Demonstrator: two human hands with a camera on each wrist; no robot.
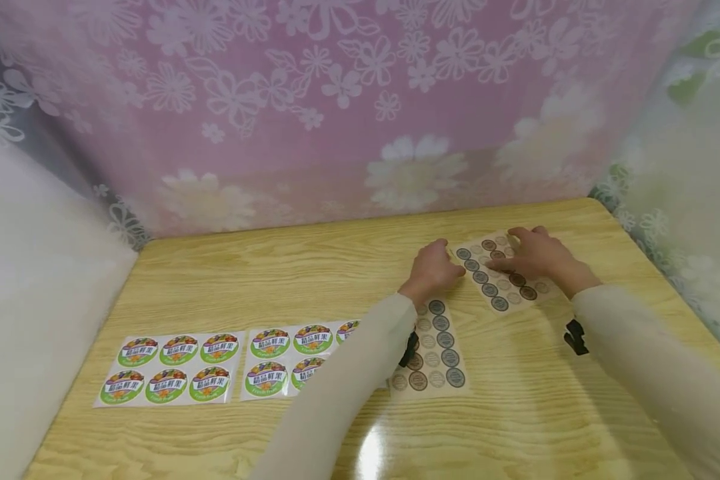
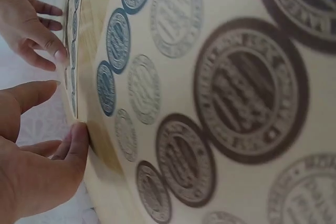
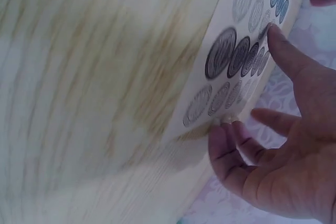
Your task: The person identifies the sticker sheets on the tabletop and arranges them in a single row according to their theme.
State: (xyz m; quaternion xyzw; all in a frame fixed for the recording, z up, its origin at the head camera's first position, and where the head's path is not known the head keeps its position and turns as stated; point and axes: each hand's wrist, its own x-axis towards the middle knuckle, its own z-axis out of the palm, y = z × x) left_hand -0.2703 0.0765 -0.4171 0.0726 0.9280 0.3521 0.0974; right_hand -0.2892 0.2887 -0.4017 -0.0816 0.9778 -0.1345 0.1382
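A sticker sheet with rows of round grey, brown and pale stickers lies askew near the far right of the table. My right hand spans it, the thumb on the stickers and the fingers at its right edge. At its upper left corner is my left hand, thumb and fingers spread apart, fingertips down at the table. Whether they touch the sheet I cannot tell. A second sheet of the same kind lies nearer me, partly hidden under my left forearm; its round stickers fill much of the left wrist view.
To the left lie two white sheets with round fruit labels, one sheet fully visible and the other partly behind my left sleeve. Behind the wooden table hangs a pink flowered curtain.
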